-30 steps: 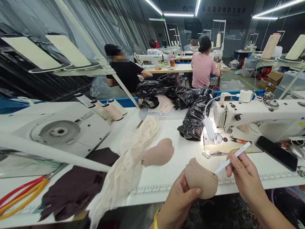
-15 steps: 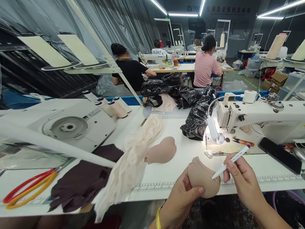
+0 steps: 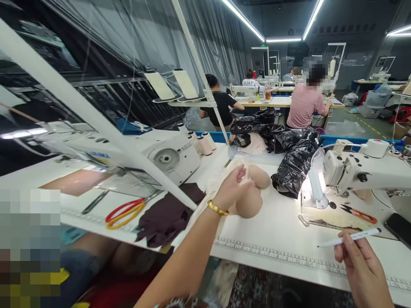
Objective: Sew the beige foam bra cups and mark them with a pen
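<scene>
My left hand, a gold bracelet at its wrist, reaches over the table with its fingers apart beside two beige cup-shaped pieces. One cup piece lies just right of the palm; the other piece lies behind it. The hand partly covers both, so any contact is unclear. Under and left of the hand spreads pale lace fabric. My right hand pinches a white pen above the front table edge, its bare tip pointing left.
Red-and-yellow scissors and dark cloth lie left. Black plastic bags lie behind the cups. A sewing machine, orange snips and a phone are right. A ruler strip runs along the front. People sit beyond.
My left hand has moved left and away from me, letting go of the beige cup by the other piece. My right hand, still gripping the pen, is farther right. The view has turned left.
</scene>
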